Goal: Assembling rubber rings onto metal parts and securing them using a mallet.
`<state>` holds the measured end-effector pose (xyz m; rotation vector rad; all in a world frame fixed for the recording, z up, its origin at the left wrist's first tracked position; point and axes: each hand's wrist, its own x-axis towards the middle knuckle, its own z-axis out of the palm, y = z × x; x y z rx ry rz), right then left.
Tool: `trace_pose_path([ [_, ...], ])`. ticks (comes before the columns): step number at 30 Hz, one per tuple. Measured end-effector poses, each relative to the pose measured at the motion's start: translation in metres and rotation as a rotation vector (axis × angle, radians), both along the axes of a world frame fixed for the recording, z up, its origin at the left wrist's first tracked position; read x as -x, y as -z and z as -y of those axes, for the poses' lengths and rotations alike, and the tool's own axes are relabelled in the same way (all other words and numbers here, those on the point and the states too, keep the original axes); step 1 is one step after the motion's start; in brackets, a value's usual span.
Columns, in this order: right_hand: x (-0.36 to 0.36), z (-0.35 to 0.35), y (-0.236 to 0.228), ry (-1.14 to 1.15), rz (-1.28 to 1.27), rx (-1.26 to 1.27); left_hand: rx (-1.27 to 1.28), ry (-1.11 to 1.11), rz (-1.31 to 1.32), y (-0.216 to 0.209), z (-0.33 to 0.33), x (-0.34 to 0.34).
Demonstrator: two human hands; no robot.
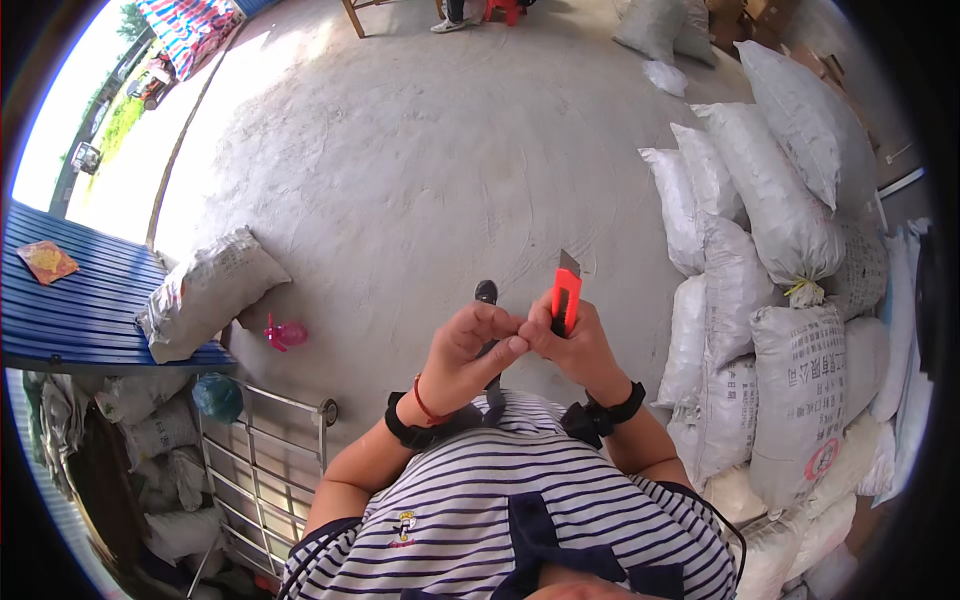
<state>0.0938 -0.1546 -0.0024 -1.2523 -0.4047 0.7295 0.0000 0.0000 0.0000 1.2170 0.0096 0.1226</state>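
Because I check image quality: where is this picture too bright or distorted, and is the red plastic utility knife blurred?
Head view: daylight washes the smooth grey concrete floor nearly white at upper left; head view: the blue corrugated metal sheet curves near the left rim; head view: the red plastic utility knife in the right hand looks fairly crisp.

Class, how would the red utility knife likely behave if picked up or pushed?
The red utility knife is probably light, being slim and small beside the right hand. Its straight body looks stiff, so it should hardly bend. The thin, exposed blade might snap if pushed sideways.
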Motion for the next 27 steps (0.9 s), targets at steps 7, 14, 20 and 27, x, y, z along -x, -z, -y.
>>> trace_pose_path([
  [7, -0.352, -0.112, 0.021, -0.013, 0.287, 0.126, -0.209, 0.109, 0.033, 0.014, -0.137, -0.349],
  [14, -0.618, -0.152, 0.016, 0.08, 0.257, 0.106, -0.413, 0.328, 0.034, -0.013, -0.201, -0.648],
  [20, -0.885, -0.185, 0.051, -0.011, 0.172, 0.265, -0.959, 0.301, 0.274, 0.017, -0.24, -0.926],
  [27, -1.188, -0.248, 0.025, -0.224, 0.203, 0.36, -1.153, 0.205, 0.374, 0.002, -0.296, -1.209],
])
